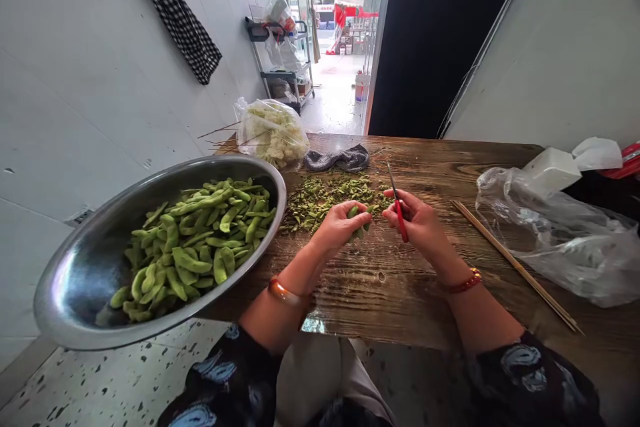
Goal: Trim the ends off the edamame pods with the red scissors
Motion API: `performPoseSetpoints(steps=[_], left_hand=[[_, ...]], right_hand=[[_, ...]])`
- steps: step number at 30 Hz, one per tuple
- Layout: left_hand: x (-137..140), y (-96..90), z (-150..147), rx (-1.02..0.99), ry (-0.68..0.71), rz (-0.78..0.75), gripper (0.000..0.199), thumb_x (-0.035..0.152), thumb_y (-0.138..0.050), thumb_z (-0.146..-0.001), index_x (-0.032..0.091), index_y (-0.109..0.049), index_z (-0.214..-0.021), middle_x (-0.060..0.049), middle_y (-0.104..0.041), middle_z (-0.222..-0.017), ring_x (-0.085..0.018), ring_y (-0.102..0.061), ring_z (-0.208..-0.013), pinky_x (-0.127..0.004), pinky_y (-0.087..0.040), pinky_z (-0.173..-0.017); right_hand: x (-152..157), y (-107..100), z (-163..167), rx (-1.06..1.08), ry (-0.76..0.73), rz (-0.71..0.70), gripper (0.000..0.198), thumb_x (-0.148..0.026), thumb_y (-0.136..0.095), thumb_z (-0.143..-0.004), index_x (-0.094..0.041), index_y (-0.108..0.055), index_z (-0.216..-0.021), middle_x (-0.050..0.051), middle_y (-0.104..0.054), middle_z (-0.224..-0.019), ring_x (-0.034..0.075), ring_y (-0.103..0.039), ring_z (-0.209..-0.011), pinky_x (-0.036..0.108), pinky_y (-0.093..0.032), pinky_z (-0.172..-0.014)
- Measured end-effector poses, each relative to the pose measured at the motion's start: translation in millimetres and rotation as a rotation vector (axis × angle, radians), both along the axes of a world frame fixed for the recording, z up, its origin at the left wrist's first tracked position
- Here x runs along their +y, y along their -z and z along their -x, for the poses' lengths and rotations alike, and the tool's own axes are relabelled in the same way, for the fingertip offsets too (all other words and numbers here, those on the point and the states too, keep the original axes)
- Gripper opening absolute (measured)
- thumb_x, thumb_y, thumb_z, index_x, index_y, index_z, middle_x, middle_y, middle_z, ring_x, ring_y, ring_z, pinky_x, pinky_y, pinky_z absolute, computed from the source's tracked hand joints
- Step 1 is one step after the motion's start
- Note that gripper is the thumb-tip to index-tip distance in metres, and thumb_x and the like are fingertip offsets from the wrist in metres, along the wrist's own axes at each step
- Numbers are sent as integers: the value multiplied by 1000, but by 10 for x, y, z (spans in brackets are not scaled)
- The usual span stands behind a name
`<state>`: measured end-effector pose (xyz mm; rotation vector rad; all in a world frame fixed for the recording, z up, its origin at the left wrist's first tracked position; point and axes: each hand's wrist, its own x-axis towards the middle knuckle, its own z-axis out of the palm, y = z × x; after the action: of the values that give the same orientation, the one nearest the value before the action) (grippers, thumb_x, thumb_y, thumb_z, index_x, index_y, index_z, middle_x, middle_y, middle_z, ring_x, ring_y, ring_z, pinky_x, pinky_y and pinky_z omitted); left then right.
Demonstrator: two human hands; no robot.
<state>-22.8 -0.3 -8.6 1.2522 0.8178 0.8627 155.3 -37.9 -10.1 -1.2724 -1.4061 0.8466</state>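
Note:
My left hand (340, 223) is closed around a few green edamame pods (358, 221), their ends poking out past the fingers. Held in my right hand (417, 220) is a pair of scissors (401, 217) with red handles, the blades pointing up and away from me. The two hands are close together but apart, above the wooden table. Behind them lies a spread of small green trimmings (325, 197). To the left, a large steel bowl (80, 280) holds a heap of whole edamame pods (200, 240).
A clear bag of cauliflower (273, 133) and a dark grey cloth (337, 158) lie at the table's (380, 293) far side. Long wooden skewers (515, 263) and a crumpled plastic bag (575, 240) are on the right. A wheeled cart (283, 70) stands by the doorway.

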Motion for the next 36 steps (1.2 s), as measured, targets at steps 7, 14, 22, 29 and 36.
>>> performPoseSetpoints(steps=[7, 14, 22, 29, 36], left_hand=[[29, -28, 33, -115, -122, 57, 36, 40, -78, -64, 14, -61, -82, 2, -61, -64, -4, -45, -46, -17, -34, -45], [-13, -42, 21, -81, -84, 10, 34, 40, -78, -63, 13, -64, -79, 2, -58, -62, -5, -45, -48, -17, -34, -45], [-17, -47, 24, -67, -64, -2, 34, 39, -78, -64, 12, -65, -81, 0, -61, -65, -6, -46, -50, -18, -35, -47], [17, -9, 46, 0, -107, -44, 30, 37, -77, -64, 13, -68, -79, 0, -60, -64, -6, -44, -51, -19, -32, -48], [47, 3, 61, 36, -101, -100, 26, 34, -76, -64, 13, -68, -76, 2, -57, -61, -5, -41, -50, -19, -30, -48]], right_hand=[[-26, 21, -39, -379, -84, -16, 52, -49, -66, -77, -14, -64, -114, 0, -60, -70, 12, -49, -61, 25, -41, -59], [-42, 32, 3, -460, -142, -48, 50, -47, -65, -78, -15, -64, -116, 2, -66, -76, 15, -57, -66, 27, -46, -65], [-29, 69, -5, -512, -130, -82, 45, -48, -63, -80, -16, -68, -110, 1, -63, -70, 14, -52, -62, 25, -44, -60], [-10, 86, -27, -543, -156, -74, 41, -47, -62, -81, -17, -71, -107, -1, -61, -66, 12, -49, -58, 24, -41, -56], [20, 130, -39, -520, -192, -43, 42, -49, -63, -80, -17, -71, -107, -1, -60, -64, 12, -48, -57, 24, -40, -55]])
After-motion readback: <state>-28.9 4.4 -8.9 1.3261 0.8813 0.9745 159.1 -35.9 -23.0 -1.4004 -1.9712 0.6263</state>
